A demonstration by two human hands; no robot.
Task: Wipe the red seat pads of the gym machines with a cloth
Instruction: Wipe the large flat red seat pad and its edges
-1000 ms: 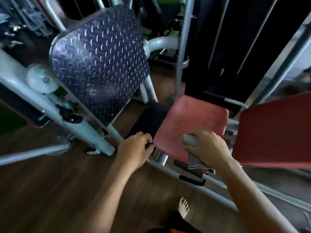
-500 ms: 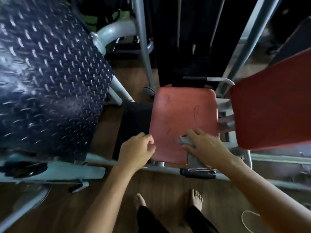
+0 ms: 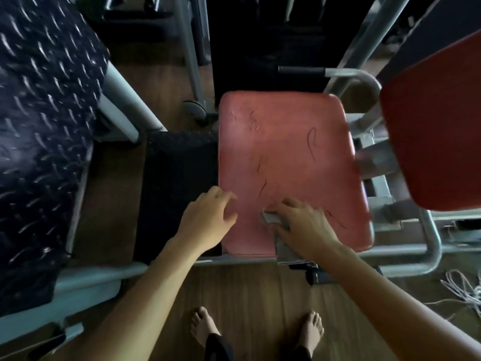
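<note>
A worn red seat pad (image 3: 286, 157) with dark scuff marks lies flat in the middle of the view. My right hand (image 3: 304, 225) presses a grey cloth (image 3: 282, 246) onto the pad's near edge; the cloth's end hangs over the front. My left hand (image 3: 208, 220) rests on the pad's near left corner, fingers loosely spread, holding nothing. A second red pad (image 3: 437, 126), darker and tilted, stands at the right, just beyond the seat.
A dark diamond-plate footplate (image 3: 44, 126) fills the left side. A black mat (image 3: 177, 188) lies between it and the seat. Grey frame tubes (image 3: 432, 246) run around the seat. White cables (image 3: 463, 287) lie on the wooden floor at right. My bare feet (image 3: 205, 327) stand below.
The view has closed in over the seat pad. My left hand has opened from a loose fist and come onto the pad's corner. My right hand stays on the cloth at the near edge.
</note>
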